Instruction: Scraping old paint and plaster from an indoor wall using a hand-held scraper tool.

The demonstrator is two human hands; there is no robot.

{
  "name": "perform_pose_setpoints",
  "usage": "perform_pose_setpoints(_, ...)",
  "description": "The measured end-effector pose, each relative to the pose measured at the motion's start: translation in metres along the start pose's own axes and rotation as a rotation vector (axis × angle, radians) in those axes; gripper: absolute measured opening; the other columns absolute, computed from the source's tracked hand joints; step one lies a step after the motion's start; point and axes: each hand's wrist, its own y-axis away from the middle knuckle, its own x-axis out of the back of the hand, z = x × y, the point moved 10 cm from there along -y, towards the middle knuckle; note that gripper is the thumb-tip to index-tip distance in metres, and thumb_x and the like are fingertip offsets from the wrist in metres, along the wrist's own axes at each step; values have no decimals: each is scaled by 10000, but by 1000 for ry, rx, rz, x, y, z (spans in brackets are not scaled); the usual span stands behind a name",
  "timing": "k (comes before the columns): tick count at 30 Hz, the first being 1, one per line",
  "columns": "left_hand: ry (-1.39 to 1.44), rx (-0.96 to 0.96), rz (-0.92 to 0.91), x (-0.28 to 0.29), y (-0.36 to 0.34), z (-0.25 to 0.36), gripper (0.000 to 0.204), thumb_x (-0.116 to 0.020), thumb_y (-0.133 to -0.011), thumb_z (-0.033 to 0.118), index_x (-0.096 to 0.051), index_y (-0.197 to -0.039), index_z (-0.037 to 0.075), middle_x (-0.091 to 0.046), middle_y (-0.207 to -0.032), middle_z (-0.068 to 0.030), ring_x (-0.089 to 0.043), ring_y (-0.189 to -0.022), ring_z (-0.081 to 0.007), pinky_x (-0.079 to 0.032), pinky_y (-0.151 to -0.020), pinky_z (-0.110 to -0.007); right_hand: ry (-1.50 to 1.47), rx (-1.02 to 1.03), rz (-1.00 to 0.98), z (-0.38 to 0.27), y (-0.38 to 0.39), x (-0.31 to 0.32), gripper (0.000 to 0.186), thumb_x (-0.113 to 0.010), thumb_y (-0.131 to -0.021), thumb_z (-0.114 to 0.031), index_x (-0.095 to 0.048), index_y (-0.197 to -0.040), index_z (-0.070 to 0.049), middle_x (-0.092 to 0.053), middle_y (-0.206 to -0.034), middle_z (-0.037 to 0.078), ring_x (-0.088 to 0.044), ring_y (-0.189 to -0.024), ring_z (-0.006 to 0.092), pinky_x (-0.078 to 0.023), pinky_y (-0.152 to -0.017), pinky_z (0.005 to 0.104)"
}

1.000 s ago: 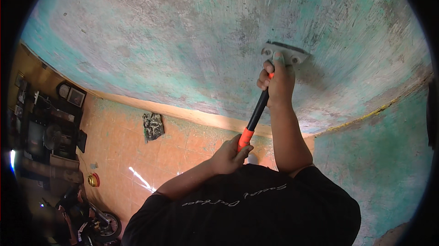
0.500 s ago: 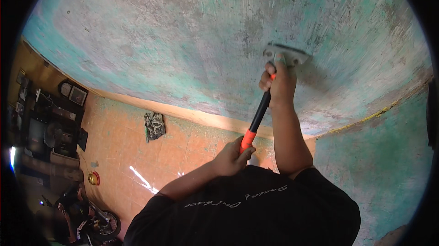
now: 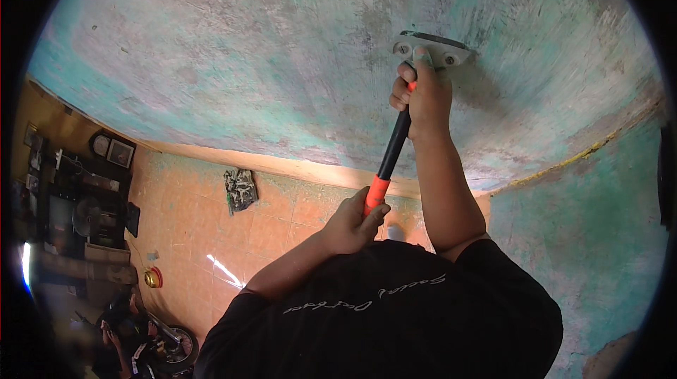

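Note:
A long-handled wall scraper (image 3: 397,141) with a black and orange handle is in both my hands. Its wide metal head lies against the wall (image 3: 282,62), which shows worn green, turquoise and grey paint. My right hand (image 3: 427,100) wraps the handle just below the head, the thumb pressed up against the metal. Lower down, my left hand (image 3: 355,222) closes round the orange grip at the handle's end, close to my chest. The scraper's edge points up the wall, and its shadow falls to the right.
Paint flakes lie along the wall's foot on the orange tiled floor (image 3: 190,217), beside a crumpled camouflage cloth (image 3: 241,190). Another green wall (image 3: 564,238) meets this one at right. Far left are a dark cabinet (image 3: 77,203), a motorcycle (image 3: 173,344), a partly visible person and a gold-coloured round object (image 3: 151,278).
The scraper has moved up the wall and slightly left, with both hands still gripping it. My left hand has risen along with the handle.

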Motion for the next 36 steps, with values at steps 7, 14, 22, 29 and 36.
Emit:
perform_pose_setpoints(7, -8, -2, -16, -5, 0, -16, 189, -493, -911, 209, -398, -944, 50, -438, -640, 9, -433, -493, -60, -379, -454, -212, 6, -24, 36, 18, -2, 20, 243, -513, -878, -253, -389, -734, -102, -434, -598, -5, -363, -400, 86, -285, -361, 252)
perform_pose_setpoints(14, -10, -7, -17, -5, -2, -15, 175, -498, -906, 183, -400, -965, 51, -442, -643, 9, -449, -505, -68, -392, -464, -220, 3, 4, 9, 12, 0, 17, 234, -499, -877, -241, -400, -731, -87, -432, -595, -2, -361, -396, 91, -287, -360, 260)
perform_pose_setpoints(22, -45, 19, -32, -5, 1, -12, 187, -489, -911, 205, -404, -944, 42, -454, -670, 0, -447, -521, -62, -392, -471, -218, 13, 33, -2, 0, -1, 9, 233, -489, -881, -240, -396, -725, -95, -422, -588, -1, -353, -391, 87, -278, -357, 260)
perform_pose_setpoints(29, 30, 66, -57, -8, 0, -22, 189, -490, -912, 204, -400, -956, 44, -446, -661, 2, -439, -509, -62, -384, -461, -215, 45, 18, 21, 16, -3, 23, 241, -492, -876, -243, -381, -718, -98, -413, -583, -5, -356, -406, 84, -279, -361, 255)
perform_pose_setpoints(36, -18, -7, -32, -4, -2, -18, 163, -481, -914, 192, -402, -947, 53, -443, -665, 0, -442, -518, -69, -396, -469, -226, 28, 1, 11, 14, -3, 17, 233, -497, -877, -248, -391, -729, -103, -415, -586, -7, -361, -414, 85, -285, -366, 254)
